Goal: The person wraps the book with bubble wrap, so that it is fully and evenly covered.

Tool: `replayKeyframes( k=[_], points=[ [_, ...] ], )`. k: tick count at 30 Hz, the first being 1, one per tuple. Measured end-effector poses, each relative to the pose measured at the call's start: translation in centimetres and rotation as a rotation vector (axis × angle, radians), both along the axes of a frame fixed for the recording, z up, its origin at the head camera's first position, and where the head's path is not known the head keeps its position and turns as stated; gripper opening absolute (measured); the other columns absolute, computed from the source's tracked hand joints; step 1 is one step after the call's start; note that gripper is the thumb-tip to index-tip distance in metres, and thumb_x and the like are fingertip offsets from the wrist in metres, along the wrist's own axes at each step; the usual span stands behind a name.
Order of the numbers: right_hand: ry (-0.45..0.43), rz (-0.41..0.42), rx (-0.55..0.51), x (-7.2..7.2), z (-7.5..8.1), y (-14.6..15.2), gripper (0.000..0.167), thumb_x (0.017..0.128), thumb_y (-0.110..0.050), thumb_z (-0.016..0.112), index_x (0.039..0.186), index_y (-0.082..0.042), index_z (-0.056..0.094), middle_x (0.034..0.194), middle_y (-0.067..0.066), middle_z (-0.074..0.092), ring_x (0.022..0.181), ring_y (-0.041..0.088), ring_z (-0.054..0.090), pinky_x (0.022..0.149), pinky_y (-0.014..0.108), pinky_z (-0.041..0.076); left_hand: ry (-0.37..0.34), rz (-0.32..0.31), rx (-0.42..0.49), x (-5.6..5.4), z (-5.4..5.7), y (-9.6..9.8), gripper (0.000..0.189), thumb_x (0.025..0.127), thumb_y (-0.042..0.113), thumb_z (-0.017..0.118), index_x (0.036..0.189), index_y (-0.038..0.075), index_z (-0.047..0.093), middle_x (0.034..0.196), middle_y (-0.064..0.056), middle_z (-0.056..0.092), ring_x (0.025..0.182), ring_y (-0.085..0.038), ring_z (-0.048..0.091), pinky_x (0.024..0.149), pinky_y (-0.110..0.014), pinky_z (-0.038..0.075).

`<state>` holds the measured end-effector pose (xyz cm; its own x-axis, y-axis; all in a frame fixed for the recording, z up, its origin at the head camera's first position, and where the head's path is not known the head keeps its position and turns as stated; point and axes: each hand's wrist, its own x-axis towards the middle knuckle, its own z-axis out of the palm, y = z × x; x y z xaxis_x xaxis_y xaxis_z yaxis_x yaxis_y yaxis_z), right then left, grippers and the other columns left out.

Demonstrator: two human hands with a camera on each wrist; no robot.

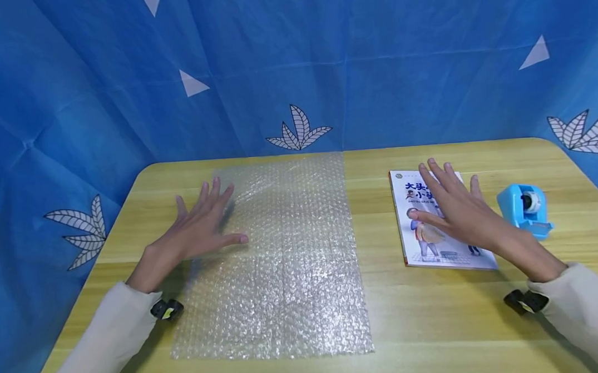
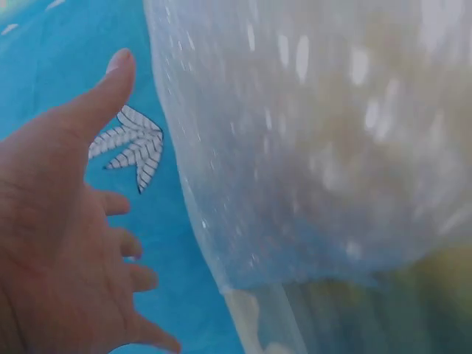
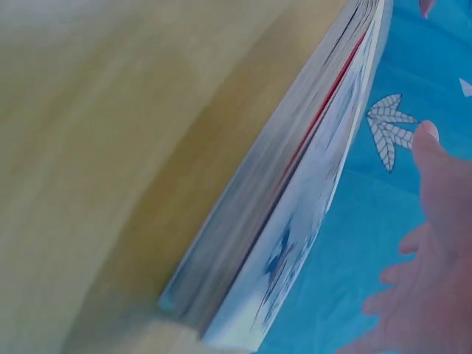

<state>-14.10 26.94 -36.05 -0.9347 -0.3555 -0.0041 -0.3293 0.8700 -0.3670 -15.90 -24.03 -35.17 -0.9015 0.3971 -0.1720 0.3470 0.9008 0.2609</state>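
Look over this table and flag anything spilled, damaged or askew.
Nothing stands out as spilled or damaged. The bubble wrap is spread across the table, the book lies cover up, partly hidden by the right hand, and the blue tape dispenser sits beside it.

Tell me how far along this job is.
Done: bubble wrap lies spread on the table. In hand: nothing; the left hand is over the wrap's edge, the right hand over the book. Remaining: probably wrapping and taping, since the book lies unwrapped beside the sheet and the tape dispenser stands apart.
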Motion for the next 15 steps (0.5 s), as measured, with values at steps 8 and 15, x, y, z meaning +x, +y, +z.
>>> replayKeyframes(
  k=[8,15],
  points=[
    [-0.021,0.106,-0.06,-0.3,0.8,-2.1,0.094,0.101,-0.044,0.068,0.168,-0.009,0.012,0.173,0.02,0.008,0.158,0.042,0.004,0.117,0.075,0.001,-0.073,-0.048,0.055,2.3,0.8,0.7,0.114,0.09,0.068,0.068,0.168,0.012,0.007,0.171,-0.024,-0.006,0.155,-0.048,-0.008,0.109,-0.082,-0.009],
    [-0.018,0.235,-0.055,-0.4,0.8,-4.3,0.088,0.103,-0.042,0.066,0.165,-0.001,0.018,0.17,0.026,0.015,0.155,0.048,0.014,0.119,0.072,0.013,-0.133,-0.053,0.081,3.6,0.9,0.3,0.117,0.089,0.066,0.071,0.168,0.009,0.006,0.17,-0.027,-0.006,0.155,-0.05,-0.005,0.108,-0.084,-0.006]
  ],
)
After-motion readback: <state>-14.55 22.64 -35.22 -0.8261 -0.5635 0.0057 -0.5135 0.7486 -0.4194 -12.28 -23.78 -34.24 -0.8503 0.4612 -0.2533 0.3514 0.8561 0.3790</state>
